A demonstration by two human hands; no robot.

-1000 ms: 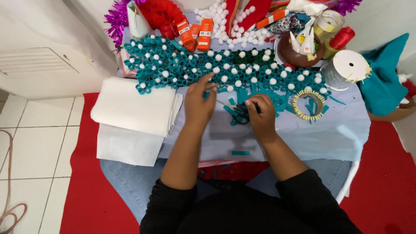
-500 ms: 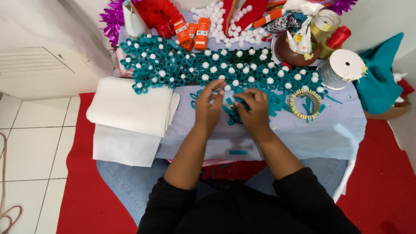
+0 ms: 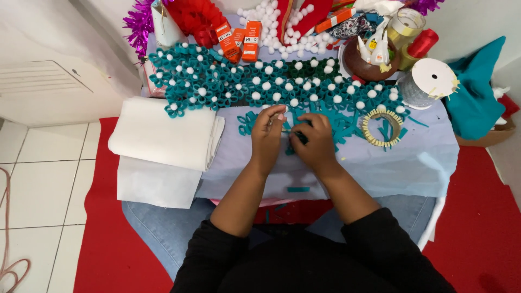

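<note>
My left hand (image 3: 267,138) and right hand (image 3: 313,142) meet over the tabletop (image 3: 412,163), each pinching the same small teal strip (image 3: 286,130) between fingertips so it holds its curl. It sits just near of the row of teal flowers (image 3: 260,87), close enough to match.

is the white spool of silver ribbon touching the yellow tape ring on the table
Apart. The head view shows light blue cloth between the white spool of silver ribbon and the yellow tape ring.
</note>
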